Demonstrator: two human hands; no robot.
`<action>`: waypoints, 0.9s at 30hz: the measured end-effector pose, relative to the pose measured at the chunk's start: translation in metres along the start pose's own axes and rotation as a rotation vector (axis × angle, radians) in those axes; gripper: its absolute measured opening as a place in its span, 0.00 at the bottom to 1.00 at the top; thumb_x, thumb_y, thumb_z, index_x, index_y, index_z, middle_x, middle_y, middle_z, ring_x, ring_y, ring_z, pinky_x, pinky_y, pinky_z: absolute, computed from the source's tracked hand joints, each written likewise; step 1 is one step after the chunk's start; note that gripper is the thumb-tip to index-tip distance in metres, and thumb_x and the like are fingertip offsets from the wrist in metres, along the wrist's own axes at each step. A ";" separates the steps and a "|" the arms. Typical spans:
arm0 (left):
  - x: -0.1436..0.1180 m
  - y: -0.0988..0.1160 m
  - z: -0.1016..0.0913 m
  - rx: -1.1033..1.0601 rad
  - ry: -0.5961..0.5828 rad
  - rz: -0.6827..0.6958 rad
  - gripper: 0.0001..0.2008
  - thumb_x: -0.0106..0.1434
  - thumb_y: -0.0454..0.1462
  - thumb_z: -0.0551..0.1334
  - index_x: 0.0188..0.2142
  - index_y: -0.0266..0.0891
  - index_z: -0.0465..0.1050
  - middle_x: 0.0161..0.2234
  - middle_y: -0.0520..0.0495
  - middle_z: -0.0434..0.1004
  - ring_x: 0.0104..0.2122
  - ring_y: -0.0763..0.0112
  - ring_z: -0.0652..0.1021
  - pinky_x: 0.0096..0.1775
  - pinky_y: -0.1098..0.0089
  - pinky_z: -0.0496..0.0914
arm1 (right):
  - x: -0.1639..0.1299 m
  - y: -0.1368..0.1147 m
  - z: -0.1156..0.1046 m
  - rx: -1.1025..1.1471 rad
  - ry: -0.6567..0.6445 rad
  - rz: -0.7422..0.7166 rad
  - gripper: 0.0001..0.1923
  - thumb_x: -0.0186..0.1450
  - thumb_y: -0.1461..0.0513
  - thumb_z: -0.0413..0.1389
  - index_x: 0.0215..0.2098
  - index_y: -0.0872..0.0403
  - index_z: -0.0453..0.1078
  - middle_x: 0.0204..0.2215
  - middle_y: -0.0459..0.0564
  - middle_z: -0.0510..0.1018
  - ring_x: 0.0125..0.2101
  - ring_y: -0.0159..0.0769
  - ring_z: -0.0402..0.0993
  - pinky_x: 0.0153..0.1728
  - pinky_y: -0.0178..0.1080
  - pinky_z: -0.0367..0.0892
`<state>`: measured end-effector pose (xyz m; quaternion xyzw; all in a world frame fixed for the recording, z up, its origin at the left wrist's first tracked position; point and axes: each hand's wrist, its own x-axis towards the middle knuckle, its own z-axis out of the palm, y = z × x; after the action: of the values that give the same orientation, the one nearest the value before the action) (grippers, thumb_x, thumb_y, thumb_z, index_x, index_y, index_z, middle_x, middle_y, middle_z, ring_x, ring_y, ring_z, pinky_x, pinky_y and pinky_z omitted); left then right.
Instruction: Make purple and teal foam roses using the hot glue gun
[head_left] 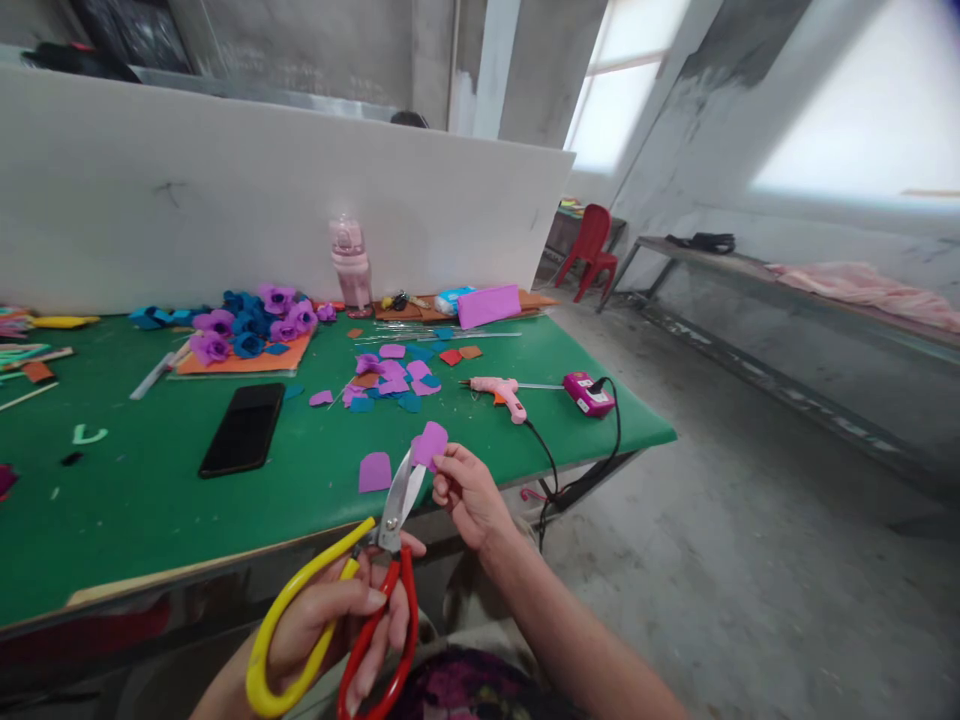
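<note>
My left hand point(352, 610) is closed through the handles of a pair of scissors point(391, 525), one handle yellow and the other red. The blades are parted and point up and away from me. Between the thumb and fingers of my right hand point(469, 490) is a small purple paper piece point(430, 444), its lower left edge at the blade tips. Another purple piece point(375, 472), rounded at the top, lies on the table's near edge, left of the blades. Farther back is a scatter of purple, blue and orange cut pieces point(394, 383).
A pink glue gun point(499, 392) and a magenta power box point(589, 394) sit on the green table point(330, 535), cables hanging over its edge. At left are a black phone point(242, 430) and purple and blue flowers point(251, 325). A pink bottle point(351, 265) stands by the white board point(262, 190).
</note>
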<state>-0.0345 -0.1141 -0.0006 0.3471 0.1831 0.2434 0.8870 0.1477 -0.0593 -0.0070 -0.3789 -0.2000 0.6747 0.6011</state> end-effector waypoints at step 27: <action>0.009 -0.003 0.016 0.102 0.196 0.017 0.23 0.64 0.39 0.51 0.58 0.41 0.52 0.23 0.49 0.73 0.08 0.78 0.68 0.10 0.81 0.62 | -0.002 0.003 0.003 -0.119 -0.048 -0.039 0.17 0.51 0.61 0.60 0.36 0.55 0.61 0.11 0.36 0.66 0.11 0.22 0.57 0.14 0.27 0.51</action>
<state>-0.0183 -0.1195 0.0066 0.3680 0.2782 0.2742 0.8438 0.1433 -0.0618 -0.0070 -0.3937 -0.2616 0.6586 0.5855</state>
